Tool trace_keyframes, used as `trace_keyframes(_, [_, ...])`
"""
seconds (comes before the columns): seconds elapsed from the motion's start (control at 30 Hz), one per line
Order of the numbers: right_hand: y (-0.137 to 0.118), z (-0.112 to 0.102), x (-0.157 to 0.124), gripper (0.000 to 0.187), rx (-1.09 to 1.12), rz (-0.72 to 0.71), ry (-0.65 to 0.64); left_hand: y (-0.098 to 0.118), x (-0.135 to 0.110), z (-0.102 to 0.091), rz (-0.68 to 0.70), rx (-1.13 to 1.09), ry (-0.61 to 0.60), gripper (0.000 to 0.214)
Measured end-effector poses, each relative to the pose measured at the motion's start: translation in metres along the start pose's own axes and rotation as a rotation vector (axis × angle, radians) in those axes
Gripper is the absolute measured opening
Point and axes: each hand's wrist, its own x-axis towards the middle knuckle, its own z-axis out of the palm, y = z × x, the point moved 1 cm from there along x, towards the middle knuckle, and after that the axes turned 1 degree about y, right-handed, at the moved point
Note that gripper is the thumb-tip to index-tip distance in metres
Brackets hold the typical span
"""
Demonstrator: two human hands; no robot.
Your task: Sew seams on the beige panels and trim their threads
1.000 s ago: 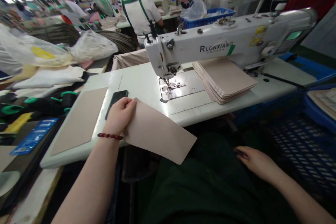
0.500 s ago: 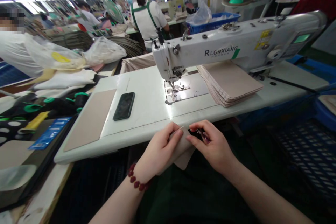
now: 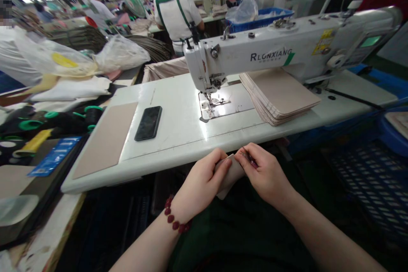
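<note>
Left hand point(image 3: 200, 182) and right hand point(image 3: 266, 174) hold one beige fabric piece point(image 3: 231, 175) (half hidden).

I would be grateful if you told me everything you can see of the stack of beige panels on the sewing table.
The stack of beige panels is a neat pile of flat, matte rectangular pieces, fabric or leatherette by the look, with edges slightly fanned along the near side. It rests on the white sewing table, right of the needle plate, just in front of the sewing machine arm.
</note>
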Motion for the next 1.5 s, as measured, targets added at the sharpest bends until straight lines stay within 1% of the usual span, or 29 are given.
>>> trace_keyframes(0.1, [0.0,-0.006,0.001,0.017,-0.035,0.012,0.092,0.0,-0.001,0.001,-0.005,0.005,0.019,0.025])
trace_keyframes(0.13, [0.0,-0.007,0.002,0.017,-0.021,0.018,0.087,0.0,-0.001,0.001,-0.006,0.007,0.022,0.025])
trace_keyframes(0.17, [-0.001,-0.007,0.002,0.016,0.008,0.024,0.056,0.001,-0.001,0.001,-0.005,0.008,0.021,0.025])
trace_keyframes(0.27, [-0.004,-0.005,0.002,0.015,0.153,0.059,-0.091,0.002,-0.001,0.003,0.005,0.015,0.003,0.025])
trace_keyframes(0.3, [-0.005,-0.004,0.002,0.015,0.2,0.084,-0.12,0.003,-0.002,0.003,0.01,0.017,-0.003,0.025])
trace_keyframes(0.37, [-0.004,-0.005,0.001,0.016,0.276,0.148,-0.126,0.004,-0.003,0.002,0.026,0.024,-0.016,0.025])
trace_keyframes(0.47, [0.001,-0.012,0.0,0.017,0.325,0.218,-0.058,0.005,-0.006,-0.002,0.063,0.033,-0.043,0.023])
trace_keyframes(0.53, [0.003,-0.018,0.0,0.016,0.311,0.2,-0.049,0.005,-0.007,-0.004,0.078,0.024,-0.061,0.022])
trace_keyframes(0.57, [0.004,-0.019,0.0,0.014,0.298,0.166,-0.067,0.004,-0.008,-0.005,0.077,0.01,-0.07,0.023])
trace_keyframes(0.67, [0.002,-0.02,0.0,0.014,0.29,0.022,-0.175,0.002,-0.008,-0.006,0.043,-0.052,-0.107,0.025])
trace_keyframes(0.73, [0.002,-0.019,0.0,0.015,0.303,-0.034,-0.245,0.0,-0.007,-0.006,0.008,-0.096,-0.134,0.027])
trace_keyframes(0.8, [0.004,-0.017,0.001,0.014,0.319,-0.035,-0.276,-0.002,-0.006,-0.005,-0.028,-0.142,-0.156,0.028])
trace_keyframes(0.93, [0.009,-0.015,0.001,0.014,0.357,0.005,-0.266,-0.007,-0.005,-0.004,-0.098,-0.274,-0.185,0.029])
trace_keyframes(1.1, [0.008,-0.013,-0.002,0.009,0.32,-0.004,-0.295,-0.011,-0.005,-0.002,-0.173,-0.433,-0.227,0.029])
trace_keyframes(1.27, [0.003,-0.012,-0.004,0.006,0.309,-0.044,-0.278,-0.01,-0.005,0.0,-0.209,-0.509,-0.245,0.029])
trace_keyframes(1.33, [0.004,-0.011,-0.004,0.006,0.287,-0.038,-0.252,-0.01,-0.006,0.0,-0.217,-0.516,-0.245,0.029])
trace_keyframes(1.43, [0.011,-0.011,-0.002,0.008,0.184,0.031,-0.117,-0.011,-0.007,0.0,-0.212,-0.495,-0.217,0.029])
trace_keyframes(1.5, [0.016,-0.011,-0.001,0.015,0.1,0.077,-0.036,-0.011,-0.008,-0.001,-0.198,-0.456,-0.182,0.03])
